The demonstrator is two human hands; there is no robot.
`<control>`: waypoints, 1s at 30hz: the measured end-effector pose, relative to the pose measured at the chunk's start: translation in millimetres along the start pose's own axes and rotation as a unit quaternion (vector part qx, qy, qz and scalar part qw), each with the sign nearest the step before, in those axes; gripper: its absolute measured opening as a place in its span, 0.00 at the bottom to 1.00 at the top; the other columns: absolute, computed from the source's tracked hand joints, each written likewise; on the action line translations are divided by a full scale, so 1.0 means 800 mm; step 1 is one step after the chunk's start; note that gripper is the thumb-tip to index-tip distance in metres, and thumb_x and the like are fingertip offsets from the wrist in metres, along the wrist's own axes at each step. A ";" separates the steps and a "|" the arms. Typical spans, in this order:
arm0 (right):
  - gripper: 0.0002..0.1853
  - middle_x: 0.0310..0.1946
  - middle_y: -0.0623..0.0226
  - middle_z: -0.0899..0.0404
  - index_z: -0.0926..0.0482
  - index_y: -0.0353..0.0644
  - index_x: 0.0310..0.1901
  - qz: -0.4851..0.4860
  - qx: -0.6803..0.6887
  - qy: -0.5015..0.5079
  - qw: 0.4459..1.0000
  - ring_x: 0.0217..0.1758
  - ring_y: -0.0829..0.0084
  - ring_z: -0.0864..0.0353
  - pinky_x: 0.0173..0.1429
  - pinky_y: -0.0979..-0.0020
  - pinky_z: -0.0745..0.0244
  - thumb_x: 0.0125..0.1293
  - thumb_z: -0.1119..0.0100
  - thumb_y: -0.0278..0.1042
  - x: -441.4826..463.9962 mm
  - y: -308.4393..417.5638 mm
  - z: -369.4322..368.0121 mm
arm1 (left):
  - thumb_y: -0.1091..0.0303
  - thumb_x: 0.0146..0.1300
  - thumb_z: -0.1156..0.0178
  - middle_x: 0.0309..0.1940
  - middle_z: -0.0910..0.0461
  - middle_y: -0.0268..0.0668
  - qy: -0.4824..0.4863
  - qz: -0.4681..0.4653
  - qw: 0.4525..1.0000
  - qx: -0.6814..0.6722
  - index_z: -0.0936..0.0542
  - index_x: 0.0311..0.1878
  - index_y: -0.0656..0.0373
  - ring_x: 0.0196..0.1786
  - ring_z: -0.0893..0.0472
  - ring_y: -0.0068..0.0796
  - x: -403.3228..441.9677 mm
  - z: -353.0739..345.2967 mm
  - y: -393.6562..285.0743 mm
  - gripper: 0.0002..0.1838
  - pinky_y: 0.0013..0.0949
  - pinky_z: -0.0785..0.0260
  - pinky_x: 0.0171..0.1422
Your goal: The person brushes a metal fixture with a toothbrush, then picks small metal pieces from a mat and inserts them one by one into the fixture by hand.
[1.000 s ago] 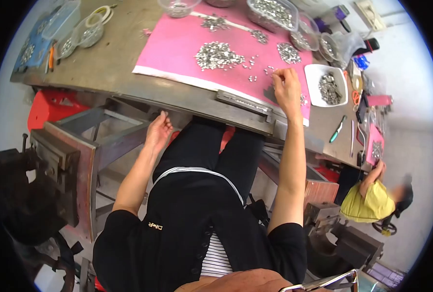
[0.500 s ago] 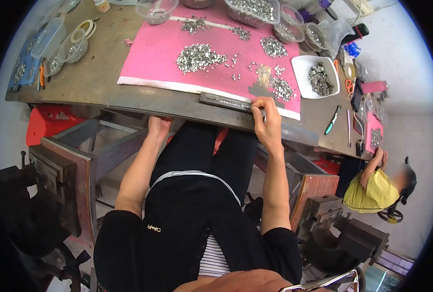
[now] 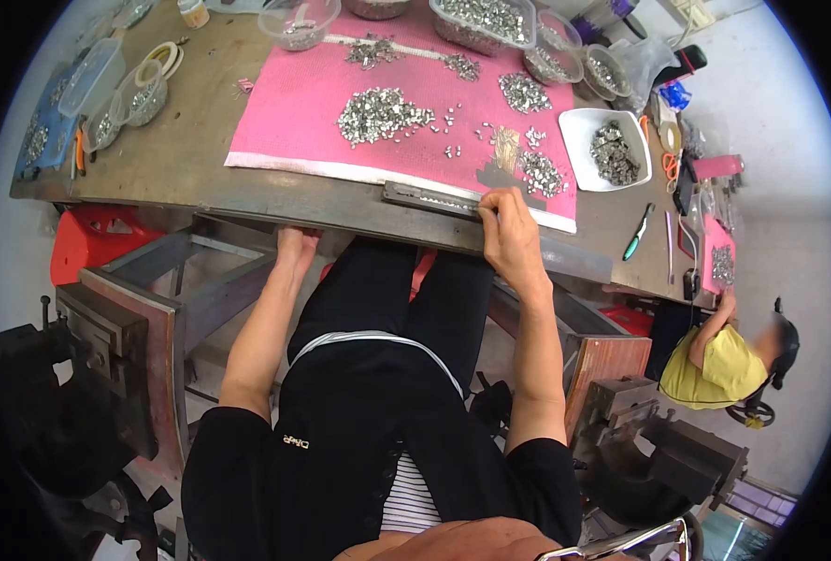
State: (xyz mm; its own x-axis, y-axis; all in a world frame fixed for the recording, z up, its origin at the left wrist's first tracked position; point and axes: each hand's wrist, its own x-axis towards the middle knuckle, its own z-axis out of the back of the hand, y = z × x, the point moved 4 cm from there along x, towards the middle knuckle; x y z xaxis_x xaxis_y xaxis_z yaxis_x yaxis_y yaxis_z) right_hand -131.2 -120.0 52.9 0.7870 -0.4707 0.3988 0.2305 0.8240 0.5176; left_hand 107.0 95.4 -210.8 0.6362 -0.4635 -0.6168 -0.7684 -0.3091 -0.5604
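Note:
My right hand point(image 3: 514, 236) is at the table's front edge, thumb and fingertips pinched together at the right end of a narrow dark metal bar point(image 3: 425, 198). What is between the fingertips is too small or hidden to make out. Small silver pieces sit in a row along the bar. My left hand point(image 3: 294, 247) is at the underside of the table edge, its fingers mostly hidden there. Beyond the bar, a pink mat point(image 3: 285, 112) carries a large pile of small silver metal pieces point(image 3: 376, 116) and a smaller pile point(image 3: 542, 175) near my right hand.
A white square dish point(image 3: 574, 140) of darker metal pieces stands right of the mat. A clear tub point(image 3: 490, 37) of pieces is at the back. A green-handled tool point(image 3: 633, 245) and orange-handled scissors point(image 3: 670, 168) lie at right. A co-worker in a yellow shirt point(image 3: 715, 369) sits farther right.
My right hand has shifted slightly left along the bar and turned a little. My left hand has moved slightly left under the edge. The co-worker's arm and head have moved slightly.

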 end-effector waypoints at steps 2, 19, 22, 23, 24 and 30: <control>0.07 0.37 0.58 0.24 0.26 0.38 0.40 0.047 -0.072 0.004 0.996 0.41 0.55 0.22 0.47 0.60 0.29 0.63 0.38 0.19 0.004 0.011 0.002 | 0.58 0.77 0.45 0.54 0.19 0.31 0.009 0.001 1.000 -0.001 0.24 0.61 0.53 0.55 0.20 0.29 0.002 -0.002 -0.001 0.16 0.37 0.26 0.59; 0.05 0.32 0.60 0.22 0.15 0.37 0.41 -0.014 -0.081 -0.070 0.994 0.35 0.62 0.21 0.40 0.64 0.27 0.64 0.37 0.22 0.045 -0.070 0.026 | 0.55 0.76 0.43 0.65 0.25 0.31 0.042 -0.025 0.999 0.018 0.30 0.70 0.53 0.65 0.24 0.31 -0.007 -0.035 -0.013 0.24 0.39 0.30 0.69; 0.05 0.30 0.60 0.23 0.15 0.38 0.41 -0.016 -0.093 -0.072 0.993 0.34 0.62 0.23 0.40 0.64 0.28 0.64 0.36 0.22 0.047 -0.079 0.022 | 0.56 0.76 0.43 0.64 0.24 0.31 0.014 -0.035 0.999 0.029 0.30 0.70 0.53 0.64 0.24 0.30 -0.002 -0.023 -0.009 0.24 0.38 0.29 0.67; 0.05 0.30 0.61 0.24 0.14 0.38 0.40 -0.019 -0.097 -0.072 0.992 0.34 0.62 0.23 0.40 0.64 0.28 0.64 0.36 0.23 0.046 -0.081 0.021 | 0.56 0.76 0.43 0.64 0.24 0.31 0.016 -0.031 0.999 0.029 0.30 0.70 0.53 0.63 0.23 0.30 -0.001 -0.019 -0.007 0.24 0.38 0.28 0.66; 0.05 0.30 0.61 0.24 0.14 0.39 0.40 -0.015 -0.106 -0.073 0.992 0.35 0.63 0.23 0.40 0.64 0.28 0.63 0.36 0.23 0.047 -0.081 0.020 | 0.56 0.76 0.43 0.63 0.24 0.31 0.019 -0.027 0.999 0.029 0.29 0.70 0.53 0.63 0.23 0.29 -0.002 -0.019 -0.007 0.24 0.37 0.27 0.65; 0.07 0.28 0.62 0.25 0.13 0.42 0.40 -0.028 -0.113 -0.069 0.991 0.35 0.63 0.23 0.42 0.63 0.28 0.60 0.31 0.26 0.049 -0.079 0.010 | 0.56 0.77 0.44 0.61 0.22 0.31 0.000 -0.016 1.000 -0.014 0.27 0.66 0.53 0.61 0.22 0.28 -0.001 -0.018 -0.011 0.21 0.36 0.26 0.63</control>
State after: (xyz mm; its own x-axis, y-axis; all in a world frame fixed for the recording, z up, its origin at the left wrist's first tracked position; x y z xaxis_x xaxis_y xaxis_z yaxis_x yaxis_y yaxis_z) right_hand -119.0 -192.8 41.8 0.6877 -0.5427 0.4822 0.4051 0.8380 0.3655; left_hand 112.5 86.2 -197.4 0.6610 -0.4529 -0.5982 -0.7488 -0.3477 -0.5642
